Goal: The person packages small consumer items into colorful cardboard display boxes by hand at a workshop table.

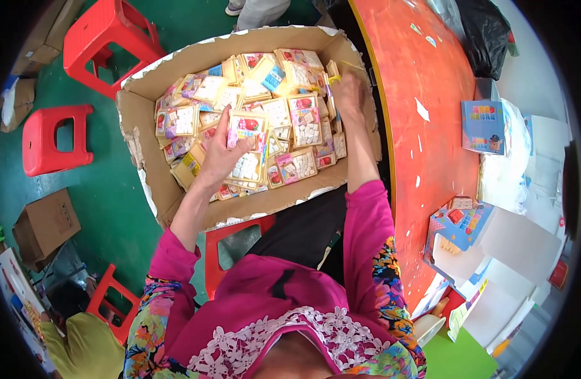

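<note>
Left hand (pixel 220 161) is clamping pack stack (pixel 245 169), long axis pointing twelve o'clock; right hand (pixel 350 98) is occupying two o'clock, grip unclear.

a big box (pixel 137 110) stands in front, with packs (pixel 305 123) heaped in it. the left hand (pixel 224 158) is over the middle of the heap, the right hand (pixel 348 98) at its right end. a stool (pixel 213 256) shows beneath the box's near edge. on the floor (pixel 117 208) to the left are two more stools (pixel 41 140), with a carton (pixel 47 227) nearer. a table (pixel 404 164) runs along the right, a bag (pixel 484 38) at its far right corner.
</note>
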A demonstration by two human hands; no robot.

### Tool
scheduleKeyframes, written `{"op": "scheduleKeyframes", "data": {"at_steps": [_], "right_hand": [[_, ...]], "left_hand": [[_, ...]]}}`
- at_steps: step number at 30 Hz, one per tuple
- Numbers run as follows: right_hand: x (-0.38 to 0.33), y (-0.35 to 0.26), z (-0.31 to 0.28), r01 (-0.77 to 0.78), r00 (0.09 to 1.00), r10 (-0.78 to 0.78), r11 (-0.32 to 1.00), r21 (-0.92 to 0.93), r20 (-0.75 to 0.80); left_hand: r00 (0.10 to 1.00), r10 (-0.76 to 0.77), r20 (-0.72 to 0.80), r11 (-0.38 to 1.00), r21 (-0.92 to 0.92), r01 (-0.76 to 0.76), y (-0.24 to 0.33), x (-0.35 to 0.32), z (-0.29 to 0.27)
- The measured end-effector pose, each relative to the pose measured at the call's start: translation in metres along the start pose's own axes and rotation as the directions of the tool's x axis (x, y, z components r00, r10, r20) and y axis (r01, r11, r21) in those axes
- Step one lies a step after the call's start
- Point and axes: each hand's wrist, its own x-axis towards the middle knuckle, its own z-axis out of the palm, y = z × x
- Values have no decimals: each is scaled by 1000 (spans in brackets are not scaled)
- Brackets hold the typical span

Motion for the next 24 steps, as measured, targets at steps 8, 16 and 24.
{"op": "scheduleKeyframes", "data": {"at_steps": [8,16,24], "right_hand": [[-15,-14,-22,-112,989,118,991,-67,92],[-135,-44,-95,-431,901,216,360,827,375],[-240,-46,-156,-441,888,177,59,896,425]], "left_hand": [[999,-29,38,997,-73,32,31,-1,12],[836,305,456,951,-186,-246,136,61,120],[479,226,848,869,46,-492,110,131,308]]}}
